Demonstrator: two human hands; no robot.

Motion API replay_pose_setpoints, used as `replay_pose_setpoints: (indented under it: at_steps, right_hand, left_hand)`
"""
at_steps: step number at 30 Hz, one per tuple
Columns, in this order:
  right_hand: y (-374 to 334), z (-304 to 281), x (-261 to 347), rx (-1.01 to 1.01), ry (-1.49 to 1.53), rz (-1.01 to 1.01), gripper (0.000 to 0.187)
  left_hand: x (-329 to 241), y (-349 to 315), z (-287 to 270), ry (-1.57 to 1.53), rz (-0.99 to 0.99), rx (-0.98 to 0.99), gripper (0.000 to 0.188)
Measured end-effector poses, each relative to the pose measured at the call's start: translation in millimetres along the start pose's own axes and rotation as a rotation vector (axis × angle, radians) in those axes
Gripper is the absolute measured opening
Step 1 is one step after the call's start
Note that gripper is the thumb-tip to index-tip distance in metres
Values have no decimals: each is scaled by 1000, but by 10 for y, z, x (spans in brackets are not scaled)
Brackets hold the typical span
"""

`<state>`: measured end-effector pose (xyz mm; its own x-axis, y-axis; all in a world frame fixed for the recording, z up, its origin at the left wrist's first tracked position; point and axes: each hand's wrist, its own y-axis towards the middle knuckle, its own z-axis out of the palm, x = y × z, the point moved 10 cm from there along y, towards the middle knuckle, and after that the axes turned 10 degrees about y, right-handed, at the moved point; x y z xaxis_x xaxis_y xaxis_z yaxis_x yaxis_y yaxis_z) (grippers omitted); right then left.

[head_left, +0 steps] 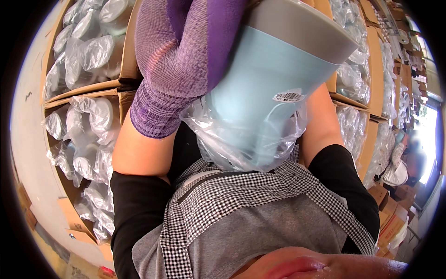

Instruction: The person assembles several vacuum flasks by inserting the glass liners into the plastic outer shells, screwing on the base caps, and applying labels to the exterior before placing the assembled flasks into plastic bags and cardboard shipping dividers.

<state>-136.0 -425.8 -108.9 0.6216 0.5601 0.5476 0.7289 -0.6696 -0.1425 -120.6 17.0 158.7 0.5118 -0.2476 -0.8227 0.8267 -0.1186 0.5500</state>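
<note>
A light blue plastic bin (260,79) with a wide grey band at its upper end is held tilted in front of my chest. A small white barcode label sits on its side. Clear plastic bag film (232,146) is bunched around the lower end of the bin. My left hand (179,51), in a purple knit glove, is pressed against the bin's left side with its fingers bent, partly cut off by the top edge. Behind the bin, my right hand is hidden; only the bare right forearm (320,121) shows.
Stacked open cartons (127,60) at left hold several items in clear plastic bags (88,116). More cartons of bagged items (355,83) stand at right. Farther right are loose cardboard boxes (392,228) and a bright doorway (429,139). A pale wall runs along the far left.
</note>
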Motion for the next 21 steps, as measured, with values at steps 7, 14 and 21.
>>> replay_pose_setpoints:
  at_steps: [7, 14, 21]
  right_hand:
    - [-51, 47, -188, 612, 1126, 67, 41]
    - [-235, -419, -156, 319, 901, -182, 27]
    - [-217, -391, -80, 314, 211, -365, 31]
  left_hand:
    - [-100, 14, 4, 48, 60, 0, 26]
    - [-6, 91, 40, -55, 158, 113, 34]
    - [-196, 64, 70, 579, 383, 121, 39]
